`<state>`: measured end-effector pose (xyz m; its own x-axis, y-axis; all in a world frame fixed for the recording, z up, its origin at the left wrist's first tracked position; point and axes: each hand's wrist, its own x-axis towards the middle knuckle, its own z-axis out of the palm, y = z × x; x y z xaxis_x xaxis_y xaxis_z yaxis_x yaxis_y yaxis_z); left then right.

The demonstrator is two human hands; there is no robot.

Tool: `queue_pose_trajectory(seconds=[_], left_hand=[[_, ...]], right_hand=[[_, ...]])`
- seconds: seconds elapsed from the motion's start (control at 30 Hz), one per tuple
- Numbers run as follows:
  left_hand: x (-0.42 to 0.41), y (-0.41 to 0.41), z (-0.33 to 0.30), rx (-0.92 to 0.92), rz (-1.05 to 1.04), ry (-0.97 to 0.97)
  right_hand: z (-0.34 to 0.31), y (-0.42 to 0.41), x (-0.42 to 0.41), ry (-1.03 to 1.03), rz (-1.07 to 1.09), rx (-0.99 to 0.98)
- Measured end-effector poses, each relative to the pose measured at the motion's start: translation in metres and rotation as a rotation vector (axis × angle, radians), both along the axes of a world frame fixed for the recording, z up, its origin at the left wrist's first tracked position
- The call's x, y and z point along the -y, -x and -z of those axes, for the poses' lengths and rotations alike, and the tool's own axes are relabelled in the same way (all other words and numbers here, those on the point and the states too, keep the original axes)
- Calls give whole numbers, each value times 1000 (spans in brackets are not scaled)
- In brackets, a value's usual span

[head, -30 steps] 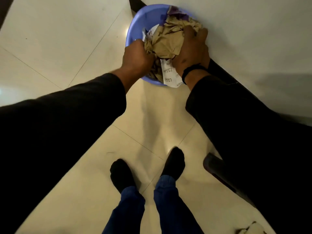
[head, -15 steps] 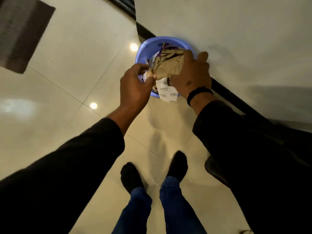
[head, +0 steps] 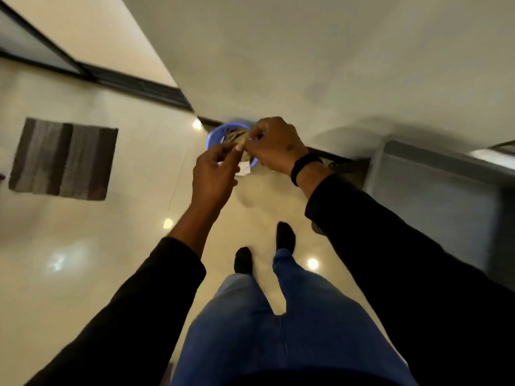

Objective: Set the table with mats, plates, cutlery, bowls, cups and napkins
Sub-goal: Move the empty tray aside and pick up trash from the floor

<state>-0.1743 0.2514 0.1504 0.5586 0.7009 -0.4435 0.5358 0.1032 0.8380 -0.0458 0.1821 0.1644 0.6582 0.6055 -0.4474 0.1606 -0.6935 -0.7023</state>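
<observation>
A blue plastic basin (head: 213,135) stands on the floor against the wall, filled with crumpled brown paper (head: 235,134). A white printed slip (head: 244,169) hangs over its near rim. My left hand (head: 213,174) and my right hand (head: 274,147) hover above the basin, close together, with their fingertips almost meeting. The fingers of both hands are curled, and I see nothing held between them. A black band sits on my right wrist. No mats, plates, cutlery, bowls, cups or napkins are in view.
I stand on a glossy cream tile floor (head: 83,246), feet in dark socks. A grey striped rug (head: 64,160) lies to the left. A grey piece of furniture (head: 434,185) stands at the right against the wall (head: 306,51). A dark skirting (head: 139,84) runs along the back.
Both hands have let go of the crumpled paper and lifted away from the basin. The view has risen and pulled back, so the basin looks smaller and farther off.
</observation>
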Motion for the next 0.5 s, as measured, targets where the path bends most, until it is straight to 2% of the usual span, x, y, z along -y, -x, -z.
queue_pose_trajectory(seconds=[0.2,0.5], left_hand=[[62,15,-61,91,192,71],[189,14,-107,158,727,110]], right_hand=[[-79,6,96,-65,197,-36],[-120,90,278,-159,721,-42]])
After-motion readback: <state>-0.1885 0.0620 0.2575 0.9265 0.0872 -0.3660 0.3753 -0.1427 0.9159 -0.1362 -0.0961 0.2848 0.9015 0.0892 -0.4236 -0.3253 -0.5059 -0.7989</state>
